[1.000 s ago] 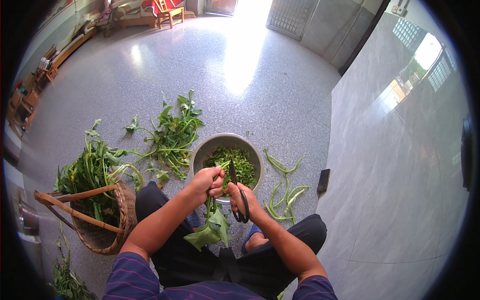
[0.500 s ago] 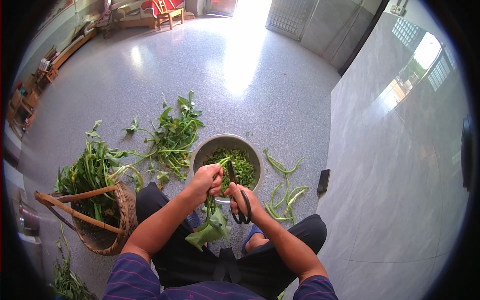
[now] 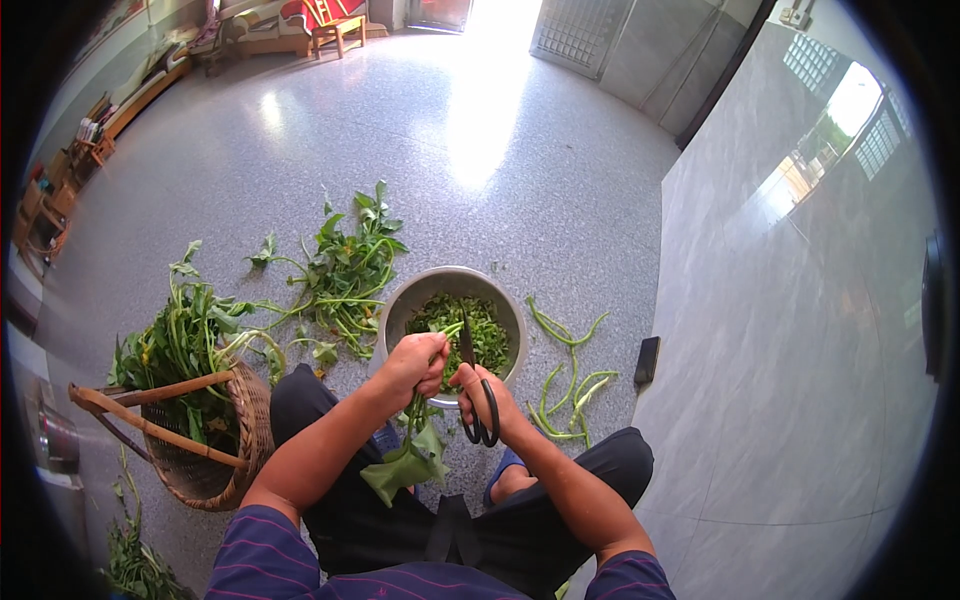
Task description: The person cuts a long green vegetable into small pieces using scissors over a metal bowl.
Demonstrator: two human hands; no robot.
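Note:
My left hand [image 3: 415, 365] grips a bunch of green stems [image 3: 443, 331], with large leaves [image 3: 405, 468] hanging below my fist between my knees. Just to its right, my right hand [image 3: 480, 398] is closed on the handles of black scissors [image 3: 466, 335], whose blades point up beside the stem ends. Both hands are over the near part of a steel bowl [image 3: 510, 310] on the floor, which holds chopped greens [image 3: 485, 332].
A wicker basket [image 3: 250, 430] of leafy stems stands left, with leafy piles [image 3: 340, 265] beside the bowl and lower left [image 3: 140, 565]. Loose pale stems [image 3: 565, 395] lie right, near a dark flat phone-like object [image 3: 647, 360] by the marble wall [image 3: 780, 380]. Wooden furniture [image 3: 338, 35] lines the back.
The hanging leaves have swung slightly to the left and the scissor blades have shifted a little beside the stem ends. My arms stay almost in place.

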